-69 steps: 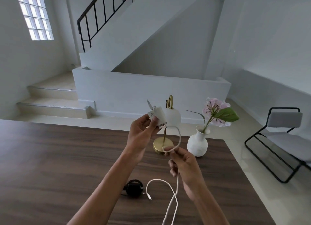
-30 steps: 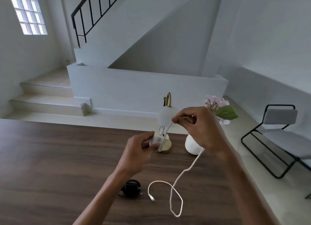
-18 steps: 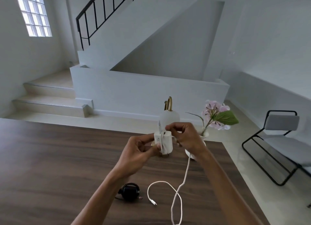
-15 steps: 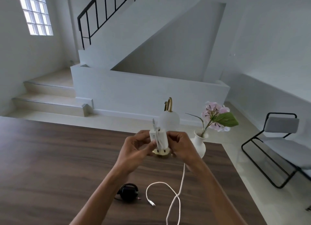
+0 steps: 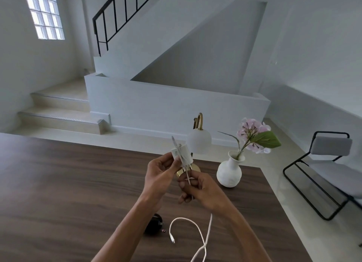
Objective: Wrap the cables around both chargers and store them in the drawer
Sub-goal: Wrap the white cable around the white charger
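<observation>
My left hand (image 5: 161, 175) holds a white charger (image 5: 182, 154) up above the dark wooden table (image 5: 58, 183), prongs pointing up. A turn of its white cable (image 5: 203, 236) lies across the charger body. My right hand (image 5: 197, 187), just below the charger, pinches the cable where it leaves the block. The loose rest of the cable hangs down and loops on the table, its plug end lying free. A black charger (image 5: 153, 225) with its cable wound around it lies on the table under my left forearm, partly hidden. No drawer is in view.
A brass lamp with a white globe (image 5: 199, 142) stands right behind the charger. A white vase with a pink flower (image 5: 229, 171) stands to its right. The table's right edge runs past the vase; a black-framed chair (image 5: 325, 173) stands on the floor beyond it.
My right hand brought the cable over the charger and down, from beside the block to below it. The charger rose slightly in my left hand. The loose loop on the table shifted.
</observation>
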Available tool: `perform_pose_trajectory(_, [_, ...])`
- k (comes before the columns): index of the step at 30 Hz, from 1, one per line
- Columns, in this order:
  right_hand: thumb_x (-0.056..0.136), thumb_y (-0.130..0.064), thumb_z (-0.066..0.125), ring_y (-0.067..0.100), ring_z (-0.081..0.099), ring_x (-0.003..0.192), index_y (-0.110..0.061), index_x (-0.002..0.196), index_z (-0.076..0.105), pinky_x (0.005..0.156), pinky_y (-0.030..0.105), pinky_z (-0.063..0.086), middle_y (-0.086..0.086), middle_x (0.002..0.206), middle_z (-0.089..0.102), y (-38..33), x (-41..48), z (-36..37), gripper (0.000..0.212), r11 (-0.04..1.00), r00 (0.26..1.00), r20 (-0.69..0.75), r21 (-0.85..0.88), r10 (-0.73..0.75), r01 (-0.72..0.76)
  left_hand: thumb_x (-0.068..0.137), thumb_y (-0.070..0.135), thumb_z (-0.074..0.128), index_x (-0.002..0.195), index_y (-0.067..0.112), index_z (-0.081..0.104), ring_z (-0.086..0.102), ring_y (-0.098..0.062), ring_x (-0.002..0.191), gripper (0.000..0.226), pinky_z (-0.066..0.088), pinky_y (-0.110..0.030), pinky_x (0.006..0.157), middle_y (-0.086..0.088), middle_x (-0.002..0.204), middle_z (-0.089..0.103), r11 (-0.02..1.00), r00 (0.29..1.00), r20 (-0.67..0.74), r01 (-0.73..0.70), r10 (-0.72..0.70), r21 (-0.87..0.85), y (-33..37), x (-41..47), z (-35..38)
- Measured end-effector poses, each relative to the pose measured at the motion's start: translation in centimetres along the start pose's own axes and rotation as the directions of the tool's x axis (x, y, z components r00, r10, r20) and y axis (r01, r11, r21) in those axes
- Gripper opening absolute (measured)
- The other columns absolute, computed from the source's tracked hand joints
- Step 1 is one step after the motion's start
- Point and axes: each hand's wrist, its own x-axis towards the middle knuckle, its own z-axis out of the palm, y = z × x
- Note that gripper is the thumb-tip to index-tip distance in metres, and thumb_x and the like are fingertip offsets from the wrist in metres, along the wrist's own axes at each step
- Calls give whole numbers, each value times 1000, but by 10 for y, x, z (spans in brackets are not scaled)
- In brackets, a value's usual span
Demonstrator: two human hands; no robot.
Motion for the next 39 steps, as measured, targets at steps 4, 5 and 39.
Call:
perform_pose_trajectory(4, [91,-11,71,20,74,81,0,109,65,78,23,56,9,86,72,-6,-8,-3,22,999,999,18,-25,46,-46,88,17,71,114,12,75,75,-22,106,26,56,-34,95,-8,108,80,999,999,-38,-16,15,-41,1,0,2])
perform_pose_trajectory(5, [90,-13,71,18,74,83,-2,111,66,82,24,56,10,87,74,-7,-10,-4,24,997,998,23,-48,54,-53,86,18,72,112,14,75,75,-21,106,27,57,-33,94,-7,108,80,999,999,-39,-24,22,-46,1,0,2])
perform_pose_trajectory(39, [102,-16,46,13,67,78,-19,109,66,68,26,50,-5,80,70,-25,-6,38,21,817,802,-582,-523,-136,-242,90,-1,70,110,23,71,75,-2,96,31,58,-15,81,10,99,78,928,943,-142,-257,302,269,14,16,-2])
